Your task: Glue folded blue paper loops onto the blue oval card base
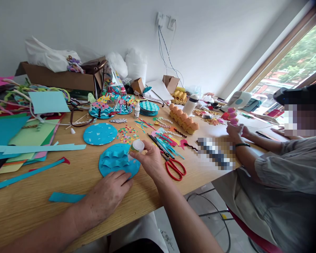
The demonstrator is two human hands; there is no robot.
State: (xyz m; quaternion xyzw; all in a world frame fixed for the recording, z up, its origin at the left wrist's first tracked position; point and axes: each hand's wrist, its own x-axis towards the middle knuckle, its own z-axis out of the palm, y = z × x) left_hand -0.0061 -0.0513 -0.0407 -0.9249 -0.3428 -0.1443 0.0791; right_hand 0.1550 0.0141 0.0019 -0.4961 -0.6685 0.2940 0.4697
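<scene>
On the near disc (pixel 103 166), wavy blue strips (pixel 116 161) already stand in rows across the middle, while the part nearest the person looks bare. Judging by the decorated pieces (pixel 102 111) on the far side of the surface (pixel 79 165), which carry fish shapes above their waves, this one seems only partway along. A loose blue strip (pixel 67 197) lies to the near left, unattached. The right hand (pixel 153 160) pinches a small bottle (pixel 137 146), base up, over the disc's right side; whether its tip touches is hidden. The left hand's fingers lie flat, loosely together, on the disc's near edge.
</scene>
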